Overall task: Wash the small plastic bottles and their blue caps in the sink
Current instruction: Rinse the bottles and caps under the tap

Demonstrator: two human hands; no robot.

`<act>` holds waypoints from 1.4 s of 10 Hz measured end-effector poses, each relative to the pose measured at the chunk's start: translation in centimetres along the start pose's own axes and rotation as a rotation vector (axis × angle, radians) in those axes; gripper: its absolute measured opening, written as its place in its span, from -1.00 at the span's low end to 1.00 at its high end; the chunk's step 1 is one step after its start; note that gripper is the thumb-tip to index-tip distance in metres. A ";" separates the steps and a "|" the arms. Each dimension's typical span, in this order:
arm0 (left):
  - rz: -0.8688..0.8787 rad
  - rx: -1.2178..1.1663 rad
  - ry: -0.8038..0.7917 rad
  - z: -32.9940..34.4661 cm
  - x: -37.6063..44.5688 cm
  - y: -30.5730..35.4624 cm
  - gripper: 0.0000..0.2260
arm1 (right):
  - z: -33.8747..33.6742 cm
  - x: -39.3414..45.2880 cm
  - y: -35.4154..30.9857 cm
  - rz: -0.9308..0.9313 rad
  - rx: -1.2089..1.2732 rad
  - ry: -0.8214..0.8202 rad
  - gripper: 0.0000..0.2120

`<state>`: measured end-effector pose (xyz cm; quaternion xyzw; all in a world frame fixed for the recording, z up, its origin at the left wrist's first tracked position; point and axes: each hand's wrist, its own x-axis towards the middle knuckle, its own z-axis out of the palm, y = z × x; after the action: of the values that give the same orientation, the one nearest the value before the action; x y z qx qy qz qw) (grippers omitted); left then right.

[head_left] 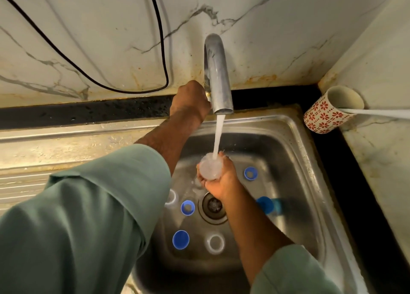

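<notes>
Below your head, the steel sink [295,151] fills the middle of the view, set into a counter [66,145] with a ribbed draining board at its left. Over the basin curves the chrome tap [216,76], and a stream of water [218,136] falls from its spout. Your left hand [190,100] reaches to the base of the tap with its fingers curled round something behind the spout; what that grip closes on you cannot tell from here. Your right hand [218,178] is wrapped around a small clear bottle [209,168], mouth upward, held straight under the stream, above the drain [214,206].

On the basin floor lie the other pieces: a capped bottle [268,205] on its side to the right of the drain, two open bottles [214,243] standing, the second [171,197] partly hidden by your left sleeve, and three blue caps [180,239], one near the front left, one [187,207] just left of the drain, one [250,173] towards the back right.

At the right corner a red-flowered cup [326,116] leans against the wall.
</notes>
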<state>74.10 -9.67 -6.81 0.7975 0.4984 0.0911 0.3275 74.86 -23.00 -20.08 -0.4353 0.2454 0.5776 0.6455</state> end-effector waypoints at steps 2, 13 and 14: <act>-0.020 -0.004 0.006 0.2 0.0 -0.1 -0.73 | 0.1 1.2 -0.3 0.026 0.214 -0.121 -0.68; -0.050 -0.038 0.026 0.5 -0.4 -0.2 -0.73 | -1.6 1.1 0.4 -0.491 -1.030 0.126 -0.52; -0.062 -0.059 0.028 0.4 -0.5 -0.1 -0.75 | -2.0 1.0 -0.1 -0.263 -0.815 0.051 -0.66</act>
<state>73.97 -10.23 -7.16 0.7704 0.5243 0.1067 0.3466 75.53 -24.20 -21.85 -0.6964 -0.0443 0.5292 0.4826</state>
